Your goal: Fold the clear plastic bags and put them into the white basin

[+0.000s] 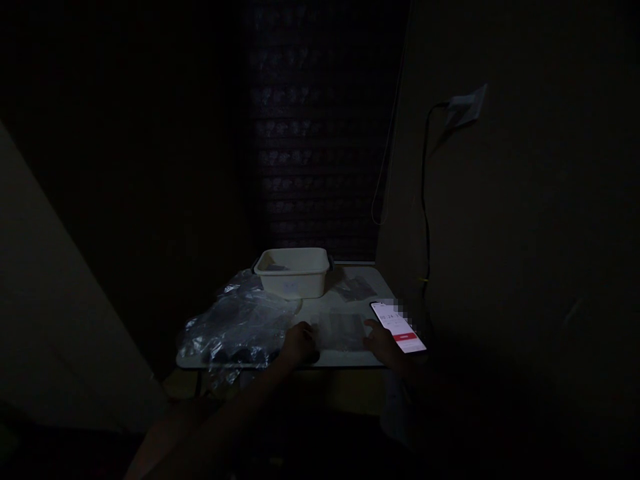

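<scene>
In dim light, a flat clear plastic bag (343, 330) lies on the white table (320, 307) between my two hands. My left hand (300, 341) is closed at the bag's left side, its fingers curled; what they pinch is too dark to make out. At the bag's right edge is my right hand (381, 341), with thumb and forefinger apart. A dark rounded thing partly shows under my left hand. Just beyond my right hand lies a lit phone (400, 327) with a timer and a red bar on its screen.
A white plastic tub (294, 283) with dark handles stands at the back, something flat inside. Crumpled clear plastic (240, 317) covers the table's left side and hangs over its front edge. Another clear bag (356, 287) lies back right. A cord (425, 193) runs down the right wall.
</scene>
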A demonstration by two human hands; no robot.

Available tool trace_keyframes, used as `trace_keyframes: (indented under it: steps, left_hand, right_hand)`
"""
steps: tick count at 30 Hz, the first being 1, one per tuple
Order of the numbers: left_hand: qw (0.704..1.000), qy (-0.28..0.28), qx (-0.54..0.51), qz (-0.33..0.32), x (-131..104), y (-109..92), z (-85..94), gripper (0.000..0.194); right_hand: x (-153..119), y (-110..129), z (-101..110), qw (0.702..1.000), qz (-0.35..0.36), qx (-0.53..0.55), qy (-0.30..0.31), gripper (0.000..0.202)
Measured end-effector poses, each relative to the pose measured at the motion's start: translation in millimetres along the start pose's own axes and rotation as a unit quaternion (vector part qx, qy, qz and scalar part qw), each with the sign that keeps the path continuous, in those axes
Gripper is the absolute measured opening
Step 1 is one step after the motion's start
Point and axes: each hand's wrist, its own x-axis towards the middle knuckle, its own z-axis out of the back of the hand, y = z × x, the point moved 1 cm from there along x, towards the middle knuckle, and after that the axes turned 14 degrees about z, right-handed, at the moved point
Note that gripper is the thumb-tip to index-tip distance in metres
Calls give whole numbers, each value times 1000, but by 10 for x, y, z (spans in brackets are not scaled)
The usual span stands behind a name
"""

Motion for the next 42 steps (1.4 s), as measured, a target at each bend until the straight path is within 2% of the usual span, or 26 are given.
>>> trace_keyframes:
  steps: [3,6,10,12,16,20,30,35,39,42]
  left_hand:
    - [998,-22,40,-48,-12,-13,-12,20]
    - [981,-48,111,-149,-94,-56,-67,22]
    - [935,-34,203,-288,-271,-94,-161,42]
    - [917,-16,244,-315,-332,-71,-197,50]
    - [906,16,305,-293,-359,26,-209,58]
    - [904,20,333,-266,-339,95,-174,62]
    - [899,-34,354,-254,-295,145,-220,67]
    - [905,-58,316,-278,-300,11,-228,61]
    - [926,-21,275,-257,-215,-208,-289,52]
    - [938,-2,256,-231,-120,-336,-354,48]
  right_hand:
    - [-50,93,42,989,62,-128,49,38]
    - [-89,149,48,970,76,-207,101,38]
    - [-106,137,6,954,112,-259,100,37]
    - [-112,115,-20,945,127,-288,92,35]
    - [-128,84,-53,928,133,-342,67,34]
    - [-141,57,-55,918,129,-371,46,34]
    - [-144,68,0,913,151,-378,41,32]
    - [-97,180,3,924,180,-337,9,34]
    - [16,243,-90,936,221,-275,6,39]
    - [97,212,-212,932,260,-252,25,43]
